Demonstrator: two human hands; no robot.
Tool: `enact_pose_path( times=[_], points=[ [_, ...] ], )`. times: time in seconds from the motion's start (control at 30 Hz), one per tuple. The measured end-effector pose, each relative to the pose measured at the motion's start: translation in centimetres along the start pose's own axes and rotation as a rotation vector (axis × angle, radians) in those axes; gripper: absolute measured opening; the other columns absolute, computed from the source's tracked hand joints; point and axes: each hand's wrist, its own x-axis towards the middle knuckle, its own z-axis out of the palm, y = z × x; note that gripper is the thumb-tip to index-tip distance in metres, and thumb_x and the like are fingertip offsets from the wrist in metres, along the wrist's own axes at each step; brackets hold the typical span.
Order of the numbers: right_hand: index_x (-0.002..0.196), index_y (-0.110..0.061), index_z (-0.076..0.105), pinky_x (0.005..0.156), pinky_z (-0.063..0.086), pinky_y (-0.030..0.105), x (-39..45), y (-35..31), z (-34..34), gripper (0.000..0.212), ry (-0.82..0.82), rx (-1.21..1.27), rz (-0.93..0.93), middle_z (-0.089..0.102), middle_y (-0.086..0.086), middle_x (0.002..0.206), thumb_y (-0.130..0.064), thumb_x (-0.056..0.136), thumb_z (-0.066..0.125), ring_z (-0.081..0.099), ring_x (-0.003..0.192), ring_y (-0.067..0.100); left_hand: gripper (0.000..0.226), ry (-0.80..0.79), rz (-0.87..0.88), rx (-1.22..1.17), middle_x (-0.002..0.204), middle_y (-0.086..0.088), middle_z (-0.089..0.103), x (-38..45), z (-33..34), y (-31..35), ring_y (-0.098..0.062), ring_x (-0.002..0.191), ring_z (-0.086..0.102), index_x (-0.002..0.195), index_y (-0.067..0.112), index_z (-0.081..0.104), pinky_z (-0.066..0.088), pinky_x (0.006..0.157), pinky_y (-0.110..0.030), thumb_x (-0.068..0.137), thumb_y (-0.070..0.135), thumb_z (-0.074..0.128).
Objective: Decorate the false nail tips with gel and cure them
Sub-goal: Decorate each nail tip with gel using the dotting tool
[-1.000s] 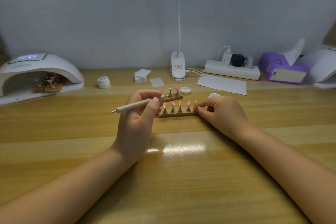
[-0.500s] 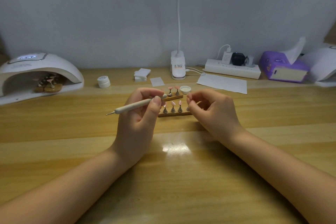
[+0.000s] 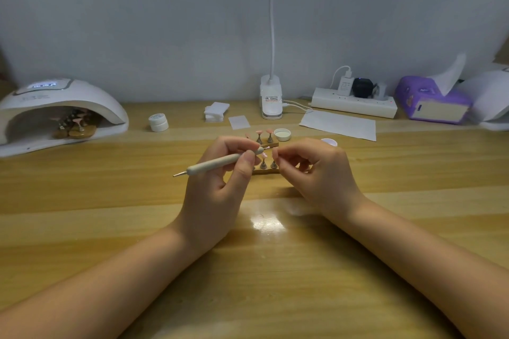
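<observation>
Forearms come in from the bottom edge over the wooden table (image 3: 275, 270), and your hands meet just above the near strip of nail stands. Your left hand (image 3: 217, 184) grips a pale dotting pen (image 3: 217, 164) between thumb and curled fingers; its metal point sticks out to the left, and its other end reaches toward your right hand. Your right hand (image 3: 319, 176) has its fingers curled, thumb and forefinger pinching a small pink nail tip (image 3: 275, 150) just beside the pen's end. Under both hands sits the near wooden strip (image 3: 265, 170) with nail tips on little stands, partly hidden. Just behind it a second strip (image 3: 264, 140) carries more pink tips. Beside that lies a white lid (image 3: 282, 134), and a small open pot (image 3: 329, 142) peeks over your right knuckles. Farther back stand a closed white jar (image 3: 159, 122), a stack of wipes (image 3: 216, 112) and a power strip (image 3: 354, 102). Far left, the curing lamp (image 3: 60, 107) shelters another strip of tips.
</observation>
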Motion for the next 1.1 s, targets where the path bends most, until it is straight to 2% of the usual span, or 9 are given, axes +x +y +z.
enact_pose_path(
  times=[0.13, 0.3, 0.4, 0.57, 0.7, 0.97, 1.1],
  points=[
    [0.092, -0.008, 0.075, 0.064, 0.053, 0.025, -0.01, 0.14, 0.08, 0.009, 0.006, 0.001, -0.028, 0.072, 0.002, 0.082, -0.007, 0.084, 0.072, 0.064, 0.07, 0.012, 0.011, -0.012, 0.013, 0.013, 0.093, 0.001, 0.068, 0.0, 0.0, -0.05, -0.013, 0.089, 0.068, 0.098, 0.021, 0.061, 0.054, 0.08, -0.028, 0.091, 0.015, 0.055],
    [0.093, -0.008, 0.076, 0.065, 0.053, 0.023, -0.08, 0.15, 0.13, 0.01, 0.008, -0.004, -0.052, 0.073, 0.002, 0.083, -0.007, 0.084, 0.072, 0.064, 0.071, 0.011, 0.014, -0.033, 0.021, 0.023, 0.096, -0.005, 0.067, -0.06, -0.07, -0.01, -0.017, 0.091, 0.067, 0.099, 0.021, 0.061, 0.055, 0.082, -0.036, 0.089, 0.029, 0.054],
    [0.094, -0.008, 0.075, 0.066, 0.054, 0.024, -0.1, 0.1, 0.15, 0.011, -0.002, -0.003, -0.055, 0.073, 0.002, 0.084, -0.007, 0.084, 0.072, 0.065, 0.073, 0.012, 0.016, -0.034, 0.023, 0.024, 0.096, -0.004, 0.067, -0.06, -0.07, 0.0, -0.017, 0.091, 0.067, 0.099, 0.02, 0.061, 0.056, 0.082, -0.038, 0.089, 0.029, 0.053],
    [0.094, -0.008, 0.076, 0.066, 0.054, 0.028, -0.07, 0.1, 0.14, 0.011, -0.003, -0.001, -0.058, 0.073, 0.003, 0.084, -0.007, 0.084, 0.071, 0.066, 0.074, 0.014, 0.012, -0.04, 0.009, 0.017, 0.095, -0.003, 0.067, -0.03, -0.09, -0.12, -0.017, 0.091, 0.068, 0.099, 0.021, 0.061, 0.056, 0.081, -0.034, 0.09, 0.027, 0.055],
    [0.094, -0.008, 0.076, 0.065, 0.053, 0.027, -0.12, 0.04, 0.15, 0.011, 0.004, -0.005, -0.066, 0.073, 0.002, 0.083, -0.007, 0.084, 0.072, 0.065, 0.073, 0.013, 0.01, -0.051, -0.015, 0.014, 0.094, -0.003, 0.068, -0.03, -0.04, -0.21, -0.015, 0.09, 0.068, 0.098, 0.019, 0.061, 0.055, 0.079, -0.029, 0.091, 0.016, 0.055],
    [0.093, -0.008, 0.076, 0.064, 0.052, 0.023, -0.1, 0.12, 0.21, 0.01, 0.011, -0.005, -0.083, 0.072, 0.001, 0.081, -0.007, 0.084, 0.072, 0.064, 0.07, 0.011, 0.01, -0.05, -0.036, 0.003, 0.093, -0.004, 0.068, -0.02, -0.02, -0.16, -0.015, 0.089, 0.068, 0.098, 0.019, 0.061, 0.054, 0.079, -0.026, 0.091, 0.016, 0.054],
    [0.093, -0.008, 0.076, 0.064, 0.053, 0.025, -0.08, 0.13, 0.24, 0.01, 0.009, 0.003, -0.077, 0.073, 0.002, 0.083, -0.007, 0.084, 0.072, 0.065, 0.071, 0.013, 0.011, -0.036, -0.03, 0.006, 0.094, -0.002, 0.069, 0.01, -0.02, -0.18, -0.016, 0.09, 0.068, 0.098, 0.021, 0.061, 0.055, 0.079, -0.027, 0.091, 0.017, 0.054]
  ],
)
